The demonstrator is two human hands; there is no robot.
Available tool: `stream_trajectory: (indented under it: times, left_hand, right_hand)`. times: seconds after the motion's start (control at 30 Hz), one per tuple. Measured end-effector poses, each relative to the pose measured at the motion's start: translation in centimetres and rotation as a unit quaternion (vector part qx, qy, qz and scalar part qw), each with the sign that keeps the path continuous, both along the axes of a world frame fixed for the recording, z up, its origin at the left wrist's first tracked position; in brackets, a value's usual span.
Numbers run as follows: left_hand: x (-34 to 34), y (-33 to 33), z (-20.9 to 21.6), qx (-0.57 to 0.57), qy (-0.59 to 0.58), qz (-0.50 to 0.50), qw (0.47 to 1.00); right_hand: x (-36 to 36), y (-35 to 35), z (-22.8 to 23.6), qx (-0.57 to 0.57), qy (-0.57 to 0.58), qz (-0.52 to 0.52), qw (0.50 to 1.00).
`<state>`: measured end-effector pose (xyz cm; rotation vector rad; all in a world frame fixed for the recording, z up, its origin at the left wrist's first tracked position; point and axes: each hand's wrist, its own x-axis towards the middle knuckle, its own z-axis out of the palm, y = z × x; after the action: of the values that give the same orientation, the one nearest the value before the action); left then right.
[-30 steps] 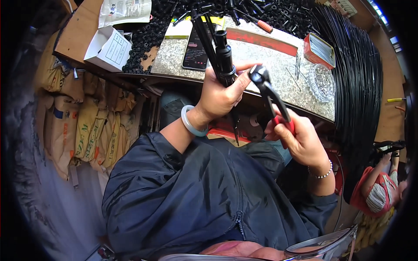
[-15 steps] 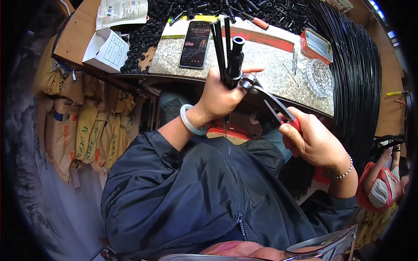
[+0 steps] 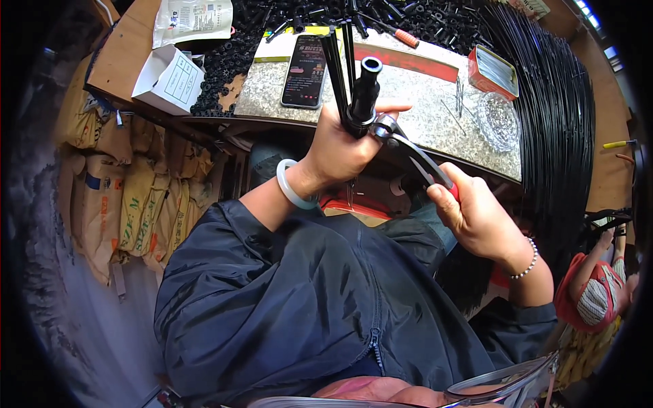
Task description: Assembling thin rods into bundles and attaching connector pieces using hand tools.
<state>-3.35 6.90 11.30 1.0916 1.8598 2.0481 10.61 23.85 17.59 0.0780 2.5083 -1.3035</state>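
Left hand (image 3: 340, 146) grips the tube (image 3: 362, 88) and rods (image 3: 337, 68); right hand (image 3: 476, 214) squeezes pliers (image 3: 411, 153) — jaws best kept square at the tube's base.

Hands raised above a crowded bench

The stone slab (image 3: 435, 102) has bare patches between the phone (image 3: 305, 61) and the red tin (image 3: 492, 71); a glass dish (image 3: 498, 121) sits just beside them, black parts (image 3: 224, 58) heap behind, and black rods (image 3: 558, 129) wall the right.

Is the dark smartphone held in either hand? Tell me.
No. The dark smartphone lies flat on the speckled stone slab, while the left hand grips black rods and the right hand holds red-handled pliers.
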Motion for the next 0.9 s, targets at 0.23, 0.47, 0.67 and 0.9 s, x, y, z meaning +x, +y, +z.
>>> stream_trajectory:
  times: [0.23, 0.47, 0.67, 0.9]
  left_hand:
    - [-1.3, -0.8, -0.2, -0.010, 0.032, 0.034, 0.999]
    - [-2.0, -2.1, 0.8, 0.208, -0.215, -0.067, 0.952]
    - [-1.5, -2.2, 0.0, 0.124, -0.164, 0.029, 0.978]
    - [2.8, -2.1, -1.3, 0.386, -0.405, -0.078, 0.825]
  right_hand:
    - [-1.3, 0.0, -1.8, 0.066, 0.113, 0.011, 0.991]
    - [-2.8, 4.3, -11.6, 0.389, 0.169, -0.121, 0.898]
    - [-1.3, -0.6, -9.9, 0.377, 0.375, -0.098, 0.841]
    - [3.2, -6.4, -10.4, -0.385, 0.256, -0.188, 0.866]
